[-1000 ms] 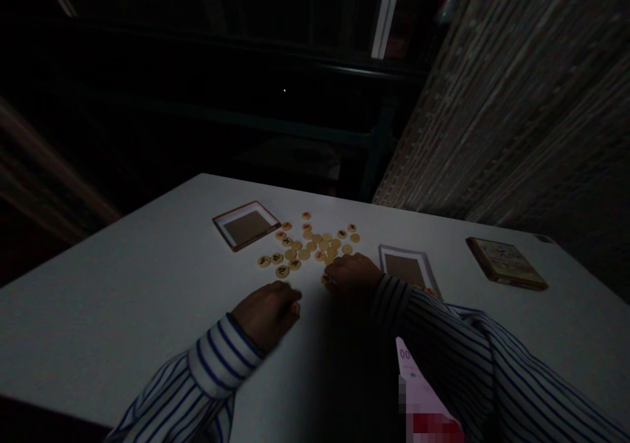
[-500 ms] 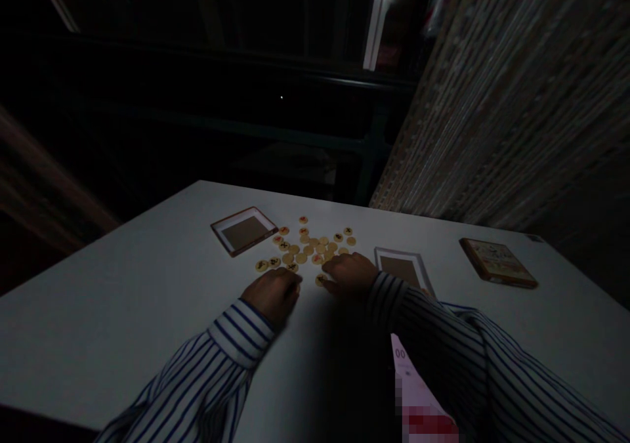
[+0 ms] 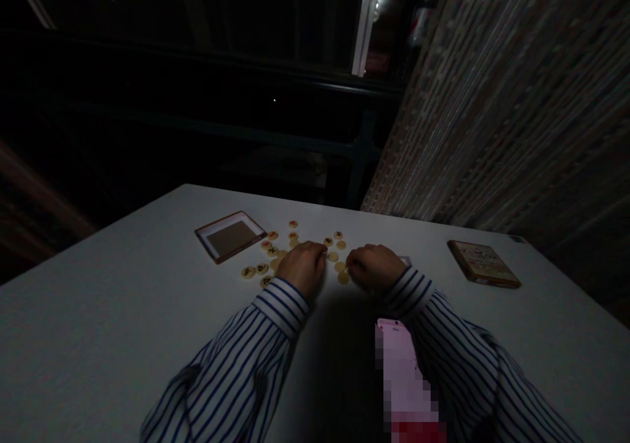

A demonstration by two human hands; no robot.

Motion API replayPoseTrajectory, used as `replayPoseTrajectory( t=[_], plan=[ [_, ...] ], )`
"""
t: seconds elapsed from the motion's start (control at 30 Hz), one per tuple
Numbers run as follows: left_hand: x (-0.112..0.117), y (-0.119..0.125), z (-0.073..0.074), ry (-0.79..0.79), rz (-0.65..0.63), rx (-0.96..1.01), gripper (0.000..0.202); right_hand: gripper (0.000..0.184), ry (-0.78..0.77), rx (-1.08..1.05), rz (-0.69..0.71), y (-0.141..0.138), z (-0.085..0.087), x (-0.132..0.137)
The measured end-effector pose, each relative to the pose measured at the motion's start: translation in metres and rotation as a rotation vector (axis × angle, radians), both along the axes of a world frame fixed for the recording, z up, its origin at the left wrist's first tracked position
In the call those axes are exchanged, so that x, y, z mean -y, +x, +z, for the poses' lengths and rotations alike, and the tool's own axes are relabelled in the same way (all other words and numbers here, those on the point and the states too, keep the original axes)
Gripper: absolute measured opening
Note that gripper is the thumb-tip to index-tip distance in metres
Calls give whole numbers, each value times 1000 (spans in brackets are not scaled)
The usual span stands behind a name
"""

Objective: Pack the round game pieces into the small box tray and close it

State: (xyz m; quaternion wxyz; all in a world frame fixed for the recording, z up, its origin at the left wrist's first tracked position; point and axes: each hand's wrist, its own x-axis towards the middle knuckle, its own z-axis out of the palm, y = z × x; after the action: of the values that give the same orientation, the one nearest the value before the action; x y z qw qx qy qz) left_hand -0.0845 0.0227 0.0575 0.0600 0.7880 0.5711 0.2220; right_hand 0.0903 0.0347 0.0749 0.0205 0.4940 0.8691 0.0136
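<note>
Several round pale wooden game discs (image 3: 336, 257) with dark or red marks lie scattered on a white table (image 3: 98, 325). My left hand (image 3: 304, 266) rests curled over the middle of the pile, fingers closed on discs I cannot make out. My right hand (image 3: 375, 266) is curled beside it, fingertips pinched at a disc (image 3: 343, 277) near the table surface. Both arms wear blue-and-white striped sleeves.
A shallow box tray (image 3: 229, 235) with a red-brown rim lies left of the discs. A flat brown box (image 3: 482, 263) lies at the right. A second tray is mostly hidden behind my right hand. A woven wall (image 3: 516, 102) rises at the right; the room beyond is dark.
Both hands have moved forward into the pile of discs. My left hand went from the near edge of the pile to its middle, and my right hand now covers the second tray.
</note>
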Motion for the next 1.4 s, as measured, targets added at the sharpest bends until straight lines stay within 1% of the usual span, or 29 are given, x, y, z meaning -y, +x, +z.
replayPoseTrajectory(
  t=[0.13,0.23,0.37,0.6,0.9,1.0,1.1,1.17,1.27,1.4],
  plan=[
    [3,-4,-9,26,10,-55,31,28,19,79,54,-4,-9,0],
    [6,-9,-12,12,14,-106,30,31,2,142,67,-10,-8,0],
    [7,-11,-13,13,53,-144,27,30,-20,198,35,-17,-3,4],
    [6,-15,-18,60,68,-108,25,30,-33,207,46,-24,-5,8],
    [8,-19,-21,142,44,-27,25,27,-61,183,56,-22,-6,7],
    [8,-19,-21,176,10,3,23,28,-84,61,70,-15,-4,3],
    [8,-20,-21,205,-62,40,22,28,-90,-148,69,-6,0,-1],
    [8,-19,-22,216,-114,71,22,28,-127,-286,44,-2,2,-2],
    [9,-18,-23,220,-175,102,23,26,-254,-489,3,1,2,-4],
    [10,-15,-26,279,-216,121,24,26,-493,-791,-56,0,-4,-5]
  ],
)
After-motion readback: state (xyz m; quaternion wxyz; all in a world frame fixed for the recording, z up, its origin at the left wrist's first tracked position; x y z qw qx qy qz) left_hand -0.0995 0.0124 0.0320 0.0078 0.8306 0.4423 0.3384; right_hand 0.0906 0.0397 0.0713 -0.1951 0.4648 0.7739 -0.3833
